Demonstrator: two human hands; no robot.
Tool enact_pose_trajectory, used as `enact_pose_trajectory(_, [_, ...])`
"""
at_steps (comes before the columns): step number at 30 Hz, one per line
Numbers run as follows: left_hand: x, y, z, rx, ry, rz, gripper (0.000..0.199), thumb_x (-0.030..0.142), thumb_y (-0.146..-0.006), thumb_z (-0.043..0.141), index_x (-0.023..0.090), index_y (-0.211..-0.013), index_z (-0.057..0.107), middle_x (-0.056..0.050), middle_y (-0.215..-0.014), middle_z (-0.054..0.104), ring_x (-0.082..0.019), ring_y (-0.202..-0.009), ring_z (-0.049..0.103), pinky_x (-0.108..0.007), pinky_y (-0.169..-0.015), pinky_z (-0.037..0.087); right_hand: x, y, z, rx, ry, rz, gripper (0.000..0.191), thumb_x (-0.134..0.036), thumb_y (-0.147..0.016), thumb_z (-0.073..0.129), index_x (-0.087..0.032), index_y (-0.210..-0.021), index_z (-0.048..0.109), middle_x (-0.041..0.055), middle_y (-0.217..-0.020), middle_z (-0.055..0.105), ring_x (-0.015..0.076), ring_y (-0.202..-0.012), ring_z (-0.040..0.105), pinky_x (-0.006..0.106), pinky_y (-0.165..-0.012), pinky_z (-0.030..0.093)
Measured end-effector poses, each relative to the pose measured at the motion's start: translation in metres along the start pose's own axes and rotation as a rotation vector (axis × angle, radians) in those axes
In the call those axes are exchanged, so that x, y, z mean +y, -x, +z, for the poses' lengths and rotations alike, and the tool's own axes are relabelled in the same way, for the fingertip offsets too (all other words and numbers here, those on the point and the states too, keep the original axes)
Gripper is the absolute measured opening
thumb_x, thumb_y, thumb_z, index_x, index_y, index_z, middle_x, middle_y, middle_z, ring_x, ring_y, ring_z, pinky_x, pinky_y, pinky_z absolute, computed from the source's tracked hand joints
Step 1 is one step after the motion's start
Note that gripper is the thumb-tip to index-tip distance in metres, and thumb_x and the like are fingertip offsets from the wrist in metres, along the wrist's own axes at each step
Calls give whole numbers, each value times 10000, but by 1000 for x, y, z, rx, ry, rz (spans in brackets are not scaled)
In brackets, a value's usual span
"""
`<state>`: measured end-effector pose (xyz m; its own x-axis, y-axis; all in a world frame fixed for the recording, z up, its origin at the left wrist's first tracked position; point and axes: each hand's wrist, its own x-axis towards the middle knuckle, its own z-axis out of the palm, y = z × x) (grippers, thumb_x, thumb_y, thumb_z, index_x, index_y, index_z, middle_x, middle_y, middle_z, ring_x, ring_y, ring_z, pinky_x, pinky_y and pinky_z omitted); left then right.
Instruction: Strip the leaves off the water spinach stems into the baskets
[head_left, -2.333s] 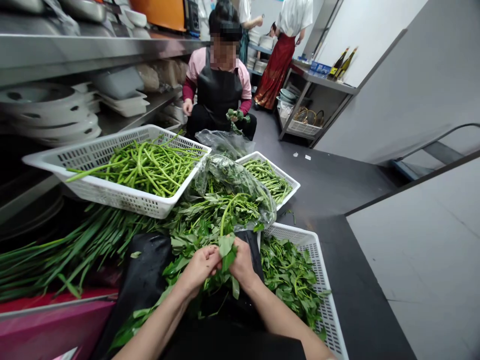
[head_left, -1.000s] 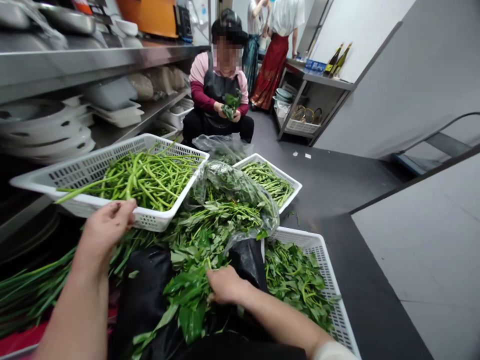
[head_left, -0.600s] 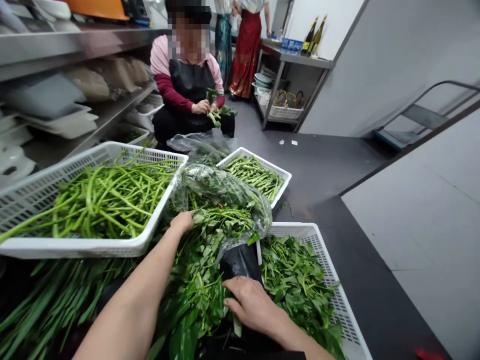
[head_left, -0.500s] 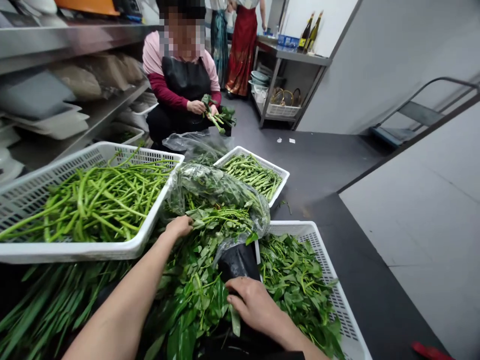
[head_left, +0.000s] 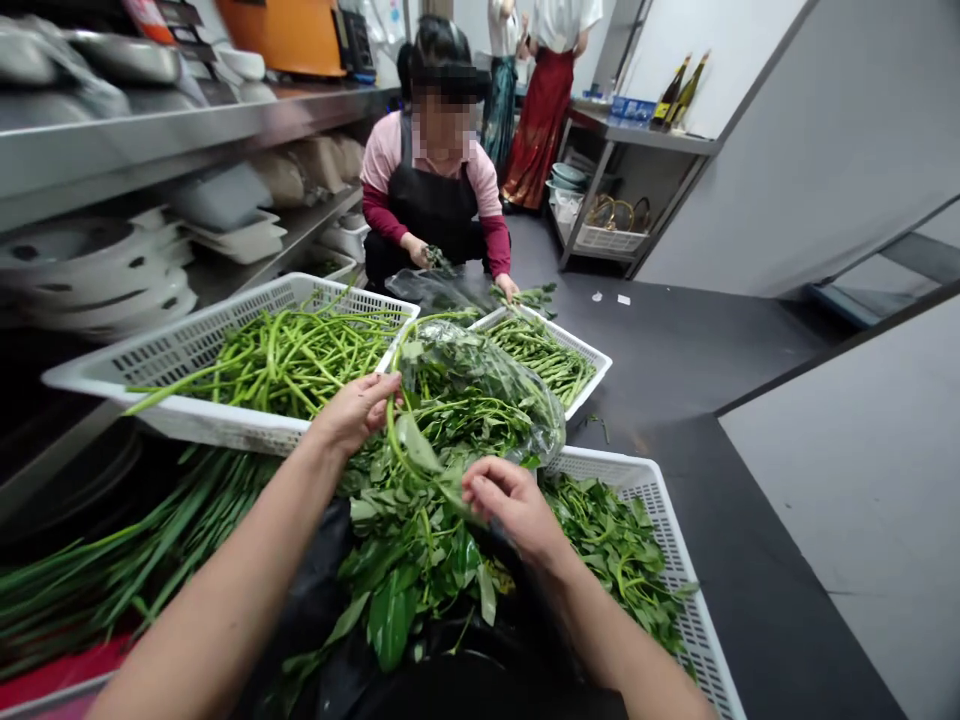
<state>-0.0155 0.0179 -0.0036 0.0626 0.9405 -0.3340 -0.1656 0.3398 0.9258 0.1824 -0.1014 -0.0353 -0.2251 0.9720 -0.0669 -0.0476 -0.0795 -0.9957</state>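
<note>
Leafy stalk (head_left: 409, 440) held over the greens pile (head_left: 420, 520), in front of the person. Left hand (head_left: 352, 410) grips its stem end, fingers closed; right hand (head_left: 506, 500) pinches the leaf end. Clear plastic bag (head_left: 487, 385) just behind the pile. White basket of stems (head_left: 225, 385) left, propped up off the floor; white basket of leaves (head_left: 660, 540) right, on the dark floor (head_left: 675, 360). Long green stalks (head_left: 112, 550) lie lower left. Co-worker (head_left: 435, 200) crouches beyond at a smaller basket (head_left: 555, 355). Steel shelving with dishes (head_left: 112, 260) along the left; grey wall (head_left: 825, 130) right; metal table (head_left: 645, 140) at the back.
</note>
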Motion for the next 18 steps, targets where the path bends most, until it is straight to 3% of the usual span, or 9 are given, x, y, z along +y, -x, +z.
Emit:
enact_pose_trajectory(3, [-16, 10, 9, 46, 131, -53, 260, 257, -651, 743, 142, -613, 512, 41, -492, 544, -22, -349, 417, -112, -358, 350, -13, 1, 8, -68, -1, -15, 262, -400, -804, 528, -160, -747, 613, -3, -602, 564, 89, -488, 451, 211, -481, 356])
enact_pose_trajectory(7, [-20, 23, 18, 76, 239, -98, 239, 184, -690, 722, 148, -640, 492, 65, -486, 519, -40, -381, 499, -102, -362, 386, -20, -1, 14, 56, 425, -259, 147, -228, -805, 520, -175, -772, 653, 27, -755, 621, 139, -724, 552, 255, -681, 408])
enact_pose_trajectory(12, [-22, 28, 19, 74, 260, -99, 206, 175, -727, 694, 147, -659, 502, 61, -503, 527, -47, -389, 512, -121, -379, 425, -10, -6, 20, -24, 675, -214, 124, -202, -819, 536, -180, -744, 633, 12, -751, 622, 133, -723, 556, 240, -683, 398])
enact_pose_trajectory(15, [-26, 30, 19, 89, 269, -96, 195, 191, -757, 665, 153, -658, 502, 55, -525, 537, -42, -414, 518, -116, -415, 439, -3, -5, 25, 82, 914, -265, 115, -271, -800, 605, -180, -729, 598, 20, -768, 616, 156, -757, 541, 262, -718, 381])
enact_pose_trajectory(18, [-31, 34, 20, 114, 246, -106, 193, 218, -771, 652, 161, -663, 502, 51, -553, 545, -43, -459, 538, -115, -467, 462, 4, -5, 25, 163, 1117, -332, 123, -270, -838, 552, -177, -761, 578, 43, -789, 612, 174, -778, 525, 278, -738, 364])
